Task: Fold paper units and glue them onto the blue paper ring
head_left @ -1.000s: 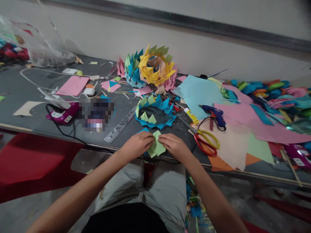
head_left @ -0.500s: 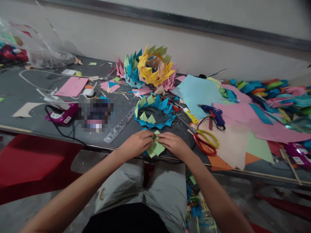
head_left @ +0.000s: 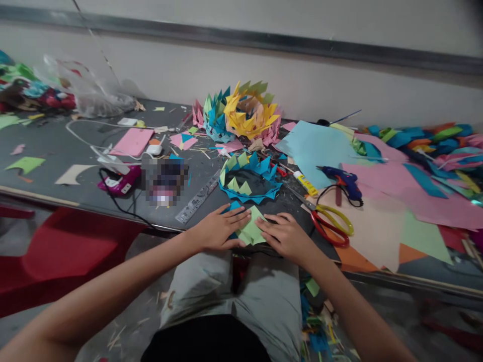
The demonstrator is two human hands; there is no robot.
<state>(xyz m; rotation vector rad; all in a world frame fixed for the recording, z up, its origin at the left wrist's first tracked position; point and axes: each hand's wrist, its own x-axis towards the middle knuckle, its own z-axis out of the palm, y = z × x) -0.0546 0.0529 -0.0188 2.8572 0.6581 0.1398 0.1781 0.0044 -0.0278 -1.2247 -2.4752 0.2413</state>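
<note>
A light green sheet of folded paper lies at the table's front edge, creased and partly folded. My left hand rests flat on its left side, fingers stretched out and thumb spread. From the right, my right hand touches the sheet with extended fingertips, fingers apart. A piece of blue paper shows partly from under my left hand. Just behind the hands sits a ring of folded blue and green paper points, like a crown. A clear ruler lies left of the ring.
Scissors with red and yellow handles, a glue stick and a blue glue gun lie at right, among coloured sheets. Finished paper crowns stand against the wall. A purple power strip with cables is at left.
My view has shifted a little left, so things sit further right. Both hands have gone from pinching the green paper near its top to lying flatter and more spread on it.
</note>
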